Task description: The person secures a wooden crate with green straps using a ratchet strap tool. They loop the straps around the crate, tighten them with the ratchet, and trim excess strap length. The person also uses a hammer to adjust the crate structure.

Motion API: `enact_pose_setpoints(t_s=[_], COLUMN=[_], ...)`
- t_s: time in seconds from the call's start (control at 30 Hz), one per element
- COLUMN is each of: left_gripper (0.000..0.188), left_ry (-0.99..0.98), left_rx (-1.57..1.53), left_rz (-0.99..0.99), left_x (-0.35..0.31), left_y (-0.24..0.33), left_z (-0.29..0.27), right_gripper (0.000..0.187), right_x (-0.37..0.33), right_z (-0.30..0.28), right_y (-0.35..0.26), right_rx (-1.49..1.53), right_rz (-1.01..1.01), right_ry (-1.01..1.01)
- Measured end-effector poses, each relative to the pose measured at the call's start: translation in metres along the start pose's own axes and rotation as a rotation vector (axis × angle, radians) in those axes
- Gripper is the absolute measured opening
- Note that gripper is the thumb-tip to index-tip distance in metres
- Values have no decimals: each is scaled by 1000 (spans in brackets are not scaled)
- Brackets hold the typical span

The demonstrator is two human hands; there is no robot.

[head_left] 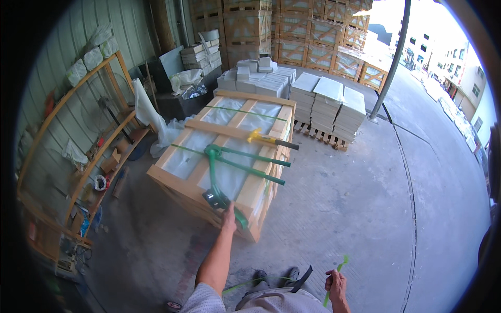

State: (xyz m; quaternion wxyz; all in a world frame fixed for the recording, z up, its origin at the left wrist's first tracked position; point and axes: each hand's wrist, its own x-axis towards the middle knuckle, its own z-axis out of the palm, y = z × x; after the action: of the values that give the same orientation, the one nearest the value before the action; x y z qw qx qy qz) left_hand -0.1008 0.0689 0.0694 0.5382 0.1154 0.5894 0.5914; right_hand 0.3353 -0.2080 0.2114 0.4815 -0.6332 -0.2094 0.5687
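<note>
A slatted wooden crate (pixel 195 125) stands in front of me, with white sheeting between its slats and green straps across it. At its near corner my left hand (pixel 228 218) closes on a green strapping tensioner (pixel 214 195) with a dark round part. Its fingers are partly hidden. Behind this tool lies a green long-handled strap crimper (pixel 245 168), its two handles pointing right. Farther back on a slat rests a yellow claw hammer (pixel 261 137) with a dark grip. Low on the right, my right hand (pixel 336 283) pinches a green strap (pixel 342 263) whose short end sticks up.
Stacked white slabs (pixel 334 104) on a pallet (pixel 321 136) stand beyond the crate. Tall crates (pixel 308 36) fill the back. A wooden shelf frame (pixel 78 185) with bits and tools is at left. A metal post (pixel 391 62) rises at right from the concrete floor (pixel 360 208).
</note>
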Motion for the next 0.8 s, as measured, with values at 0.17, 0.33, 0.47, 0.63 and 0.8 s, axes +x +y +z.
enact_pose_setpoints(t_s=[0.17, 0.33, 0.47, 0.63, 0.8], left_gripper=[47, 46, 36, 21, 26], left_ry=[102, 91, 484, -516, -870], left_rx=[350, 374, 1014, 786, 28], left_rz=[-71, -99, 606, -149, -430], left_x=[61, 46, -15, -172, -265], left_y=[-15, -3, 9, -13, 15], left_z=[-20, -11, -4, 41, 86], right_gripper=[34, 35, 34, 33, 37], right_x=[-8, -7, 5, 20, 28], right_z=[6, 13, 28, 72, 126], right_y=[-8, -8, -5, -13, -32], right_rx=[-30, -39, -89, -311, -650], right_rz=[23, 4, -24, 5, -366], right_ry=[9, 15, -21, -159, -571])
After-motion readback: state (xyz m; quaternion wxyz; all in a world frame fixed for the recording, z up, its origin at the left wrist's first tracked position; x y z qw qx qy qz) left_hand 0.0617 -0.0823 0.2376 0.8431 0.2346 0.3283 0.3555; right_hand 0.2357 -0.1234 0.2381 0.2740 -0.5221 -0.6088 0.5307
